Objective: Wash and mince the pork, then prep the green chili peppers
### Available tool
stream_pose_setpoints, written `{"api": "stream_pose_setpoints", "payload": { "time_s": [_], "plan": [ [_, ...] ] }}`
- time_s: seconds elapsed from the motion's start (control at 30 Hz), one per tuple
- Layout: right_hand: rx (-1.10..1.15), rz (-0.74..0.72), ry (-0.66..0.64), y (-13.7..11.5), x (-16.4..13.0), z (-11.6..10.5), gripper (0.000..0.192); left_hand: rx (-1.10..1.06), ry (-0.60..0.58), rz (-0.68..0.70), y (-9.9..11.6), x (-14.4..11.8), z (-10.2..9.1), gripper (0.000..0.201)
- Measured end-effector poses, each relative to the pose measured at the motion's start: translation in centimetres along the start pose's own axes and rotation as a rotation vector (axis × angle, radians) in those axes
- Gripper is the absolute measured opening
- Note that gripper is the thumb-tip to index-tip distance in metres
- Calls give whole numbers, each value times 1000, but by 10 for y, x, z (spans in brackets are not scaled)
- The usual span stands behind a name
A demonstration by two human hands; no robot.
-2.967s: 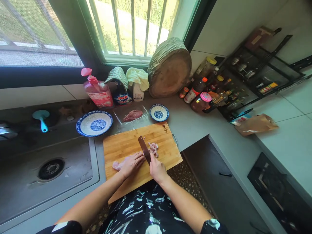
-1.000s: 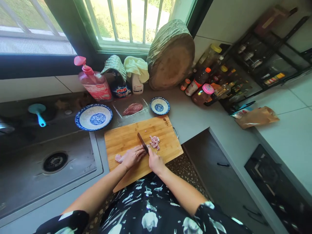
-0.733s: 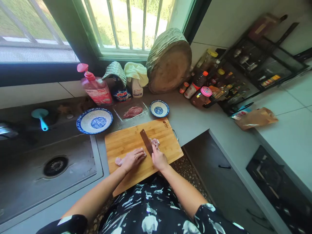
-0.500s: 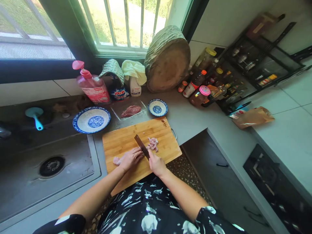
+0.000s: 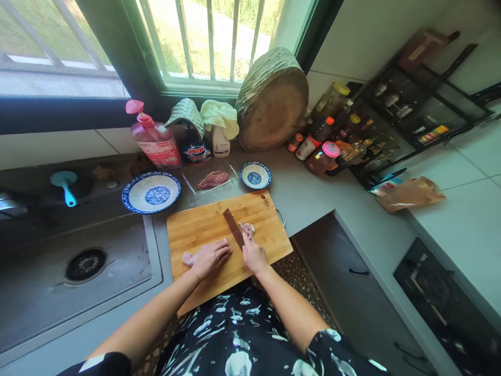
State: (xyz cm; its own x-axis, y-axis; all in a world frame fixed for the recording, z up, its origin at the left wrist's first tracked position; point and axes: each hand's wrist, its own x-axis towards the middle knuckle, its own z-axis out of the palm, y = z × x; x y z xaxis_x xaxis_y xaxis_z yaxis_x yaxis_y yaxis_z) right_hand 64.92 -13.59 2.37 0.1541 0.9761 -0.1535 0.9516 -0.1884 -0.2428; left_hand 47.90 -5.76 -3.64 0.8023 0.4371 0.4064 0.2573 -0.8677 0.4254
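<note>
The right hand [image 5: 254,256] grips one knife [image 5: 234,228], while the left hand [image 5: 209,257] presses flat on one meat piece [image 5: 188,257] on the bamboo board [image 5: 195,230]. Cut bits [image 5: 247,228] lie just beyond the blade. Behind stand two blue plates, a large [image 5: 151,192] and a small [image 5: 255,175], with a meat tray [image 5: 212,180] between.

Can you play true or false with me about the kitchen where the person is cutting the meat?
1. The right hand holds a dark-bladed knife. True.
2. The left hand presses on a pale pink piece of raw meat on the bamboo cutting board. True.
3. The cutting board lies inside the sink. False: it lies on the grey counter, right of the steel sink.
4. The large blue-and-white plate is full of chopped meat. False: the small pile of chopped meat sits on the board, beside the blade.
5. A pink pump bottle stands by the window. True.
</note>
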Motion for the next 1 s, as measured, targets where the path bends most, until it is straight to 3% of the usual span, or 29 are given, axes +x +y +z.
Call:
{"api": "stream_pose_setpoints", "payload": {
  "time_s": [0.07,0.23,0.47,0.73,0.9,1.0],
  "plan": [
    [5,-1,11,8,-6,-3,55,17,-7,-1,0,-2,0,22],
    [50,-165,-12,5,-15,-4,53,23,27,-30,-2,-4,3,25],
    [18,-150,-91,11,-50,-7,53,-15,85,-67,-7,-5,9,23],
    [-15,-136,-51,-17,10,4,54,-64,38,-17,-5,-4,3,22],
    [0,-20,-2,12,0,0,56,24,75,-43,-3,-13,5,25],
    [-3,-68,3,17,-10,-4,57,65,90,-61,-3,-15,8,25]
  ]
}}
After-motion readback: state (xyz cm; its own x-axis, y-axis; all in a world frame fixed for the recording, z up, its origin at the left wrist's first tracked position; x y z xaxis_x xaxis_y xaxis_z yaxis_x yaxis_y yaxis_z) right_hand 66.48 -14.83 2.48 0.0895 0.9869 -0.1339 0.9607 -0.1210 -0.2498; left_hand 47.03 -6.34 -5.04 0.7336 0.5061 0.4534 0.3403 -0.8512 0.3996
